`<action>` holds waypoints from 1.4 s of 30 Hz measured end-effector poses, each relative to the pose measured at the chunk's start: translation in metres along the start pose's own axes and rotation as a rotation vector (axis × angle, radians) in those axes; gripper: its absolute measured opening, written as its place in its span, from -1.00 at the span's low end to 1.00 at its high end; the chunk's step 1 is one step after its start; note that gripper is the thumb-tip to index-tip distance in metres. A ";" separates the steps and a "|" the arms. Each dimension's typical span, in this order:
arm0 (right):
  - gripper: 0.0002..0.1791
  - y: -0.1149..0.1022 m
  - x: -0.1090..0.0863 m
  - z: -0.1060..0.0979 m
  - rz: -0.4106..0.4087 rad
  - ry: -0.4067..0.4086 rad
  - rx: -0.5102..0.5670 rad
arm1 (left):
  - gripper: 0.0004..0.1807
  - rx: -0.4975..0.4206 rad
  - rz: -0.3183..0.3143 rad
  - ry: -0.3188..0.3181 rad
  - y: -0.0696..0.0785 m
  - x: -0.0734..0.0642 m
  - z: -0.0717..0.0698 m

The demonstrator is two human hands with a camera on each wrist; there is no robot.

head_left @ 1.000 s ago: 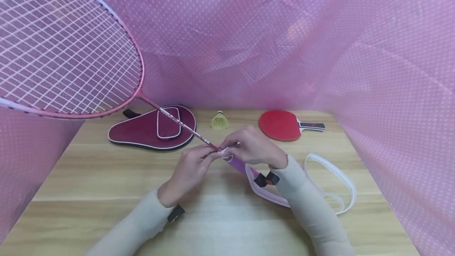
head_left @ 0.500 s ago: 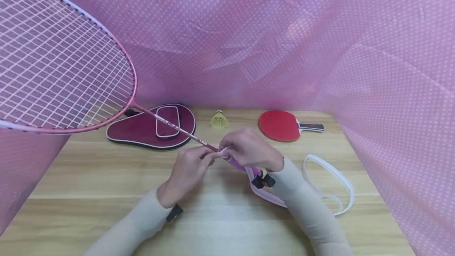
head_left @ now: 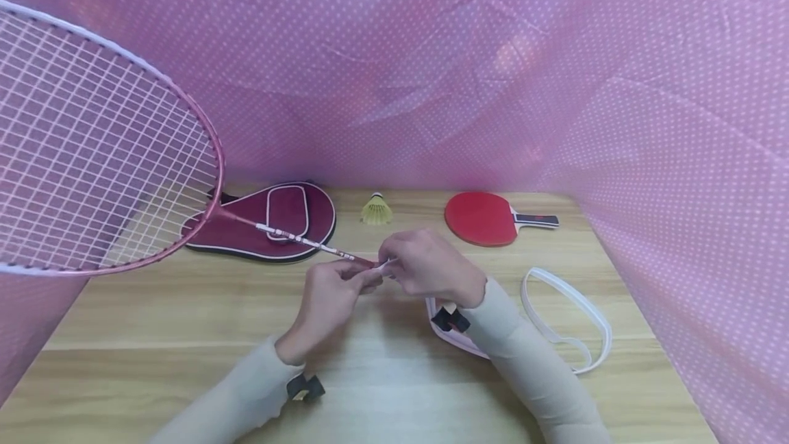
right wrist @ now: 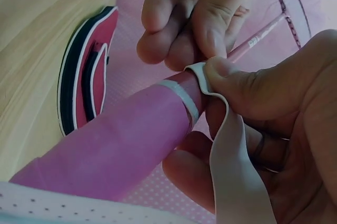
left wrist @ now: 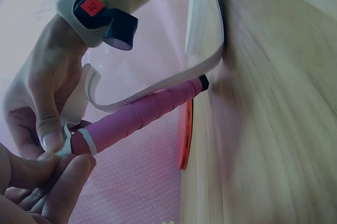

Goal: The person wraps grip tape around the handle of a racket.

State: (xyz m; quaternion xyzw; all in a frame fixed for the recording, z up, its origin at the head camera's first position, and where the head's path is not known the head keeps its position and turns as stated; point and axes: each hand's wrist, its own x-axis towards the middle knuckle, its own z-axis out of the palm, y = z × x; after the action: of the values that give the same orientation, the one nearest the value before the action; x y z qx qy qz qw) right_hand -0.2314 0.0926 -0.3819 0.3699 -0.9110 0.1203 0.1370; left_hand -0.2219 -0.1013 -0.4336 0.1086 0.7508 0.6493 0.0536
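A badminton racket with a pink frame points up to the left in the head view. My left hand grips it where the shaft meets the handle. My right hand pinches a white perforated grip tape between thumb and fingers, right at the cone above the handle. Purple wrap covers the handle, with a pale band round its upper end. In the head view the right hand hides this handle. Both thumbs lie close together at the tape's folded end.
On the wooden table are a maroon paddle case, a yellow shuttlecock and a red table tennis paddle. A loop of the white tape trails over the table at right. Pink dotted cloth hangs behind and at the sides.
The racket head has swung down and to the left, so the purple handle has gone out of sight behind my right hand. Both hands keep their hold at the cone.
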 end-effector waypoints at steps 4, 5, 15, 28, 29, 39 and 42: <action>-0.88 -0.002 -0.001 0.000 0.002 -0.010 -0.034 | -0.90 -0.025 -0.021 -0.013 -0.001 0.000 0.000; -0.89 -0.003 -0.002 0.000 -0.001 -0.009 -0.040 | -0.89 -0.030 -0.024 -0.017 -0.001 0.000 0.000; -0.90 -0.005 -0.005 -0.001 -0.011 0.039 -0.109 | -0.84 -0.149 -0.069 -0.016 -0.008 0.004 0.003; -0.90 -0.005 -0.002 0.008 -0.070 0.210 -0.159 | -0.81 -0.201 -0.020 0.033 0.001 -0.003 0.006; -0.89 -0.005 -0.002 0.009 -0.073 0.223 -0.164 | -0.80 -0.198 -0.011 0.035 0.002 -0.003 0.006; -0.87 -0.012 -0.001 0.016 -0.077 0.206 -0.210 | -0.80 -0.151 -0.002 0.119 -0.005 0.001 0.006; -0.82 -0.011 -0.003 0.011 -0.058 0.197 -0.190 | -0.82 -0.082 0.054 0.137 -0.004 0.000 0.006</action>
State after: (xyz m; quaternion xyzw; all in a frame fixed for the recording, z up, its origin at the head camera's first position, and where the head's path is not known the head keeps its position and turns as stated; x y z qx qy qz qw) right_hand -0.2236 0.0832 -0.3922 0.3681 -0.8893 0.0653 0.2633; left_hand -0.2213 -0.0963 -0.4379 0.0821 0.7223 0.6866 -0.0110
